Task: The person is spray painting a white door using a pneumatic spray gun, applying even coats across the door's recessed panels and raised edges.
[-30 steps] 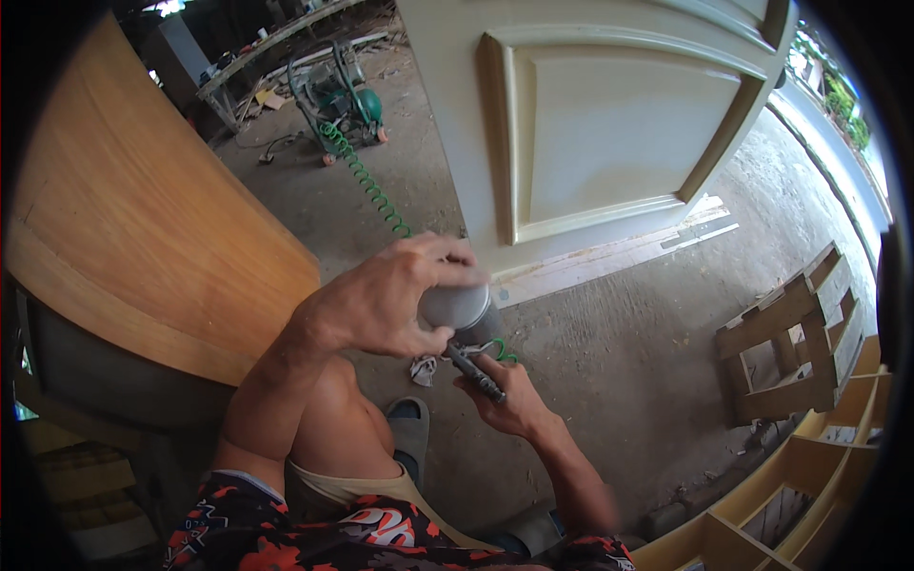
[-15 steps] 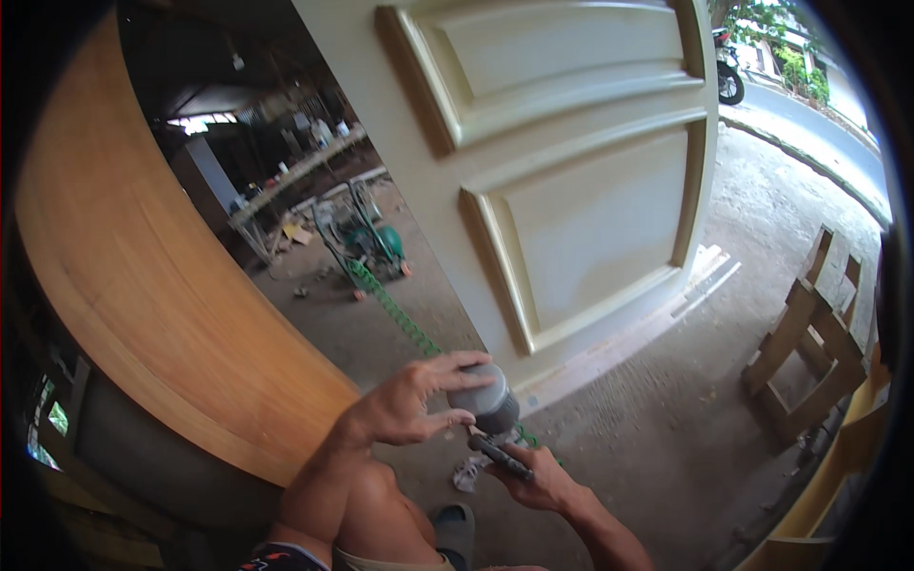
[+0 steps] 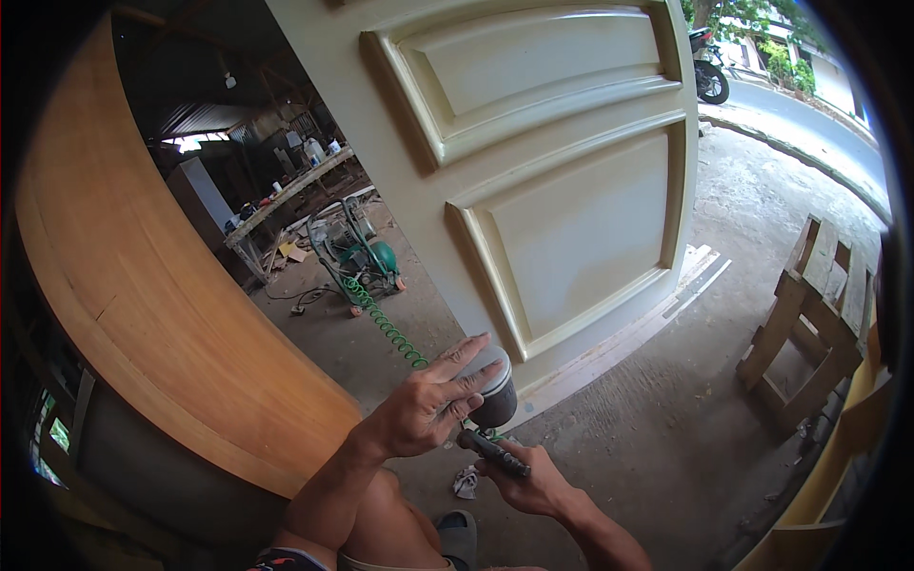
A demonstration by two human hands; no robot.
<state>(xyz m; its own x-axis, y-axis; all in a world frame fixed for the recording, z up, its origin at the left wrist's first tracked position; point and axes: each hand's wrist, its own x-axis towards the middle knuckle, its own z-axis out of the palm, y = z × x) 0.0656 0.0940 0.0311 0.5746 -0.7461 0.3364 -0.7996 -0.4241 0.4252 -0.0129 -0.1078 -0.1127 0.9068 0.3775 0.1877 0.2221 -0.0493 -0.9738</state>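
A spray gun (image 3: 497, 455) with a grey-lidded paint cup (image 3: 497, 403) on top is in front of me. Its dark handle sits in my right hand (image 3: 535, 481), fingers closed round it. From the left, my left hand (image 3: 424, 404) lays its fingers over the lid and side of the cup, holding it. Just beyond the cup stands a cream panelled door (image 3: 583, 224) with raised mouldings. The gun's nozzle is hard to make out behind the hands. A coiled green air hose (image 3: 392, 331) passes behind my left hand.
A brown wooden panel (image 3: 171, 285) stands close on my left. Behind it are a green air compressor (image 3: 367, 257) and a cluttered workbench (image 3: 286, 195). On the right stands a wooden trestle (image 3: 804, 324). A crumpled rag (image 3: 466, 482) lies on the floor below my hands.
My left hand has come further over the cup, its fingers now lying across the lid. The view has shifted slightly, so the door appears lower and further left. My right hand keeps its grip.
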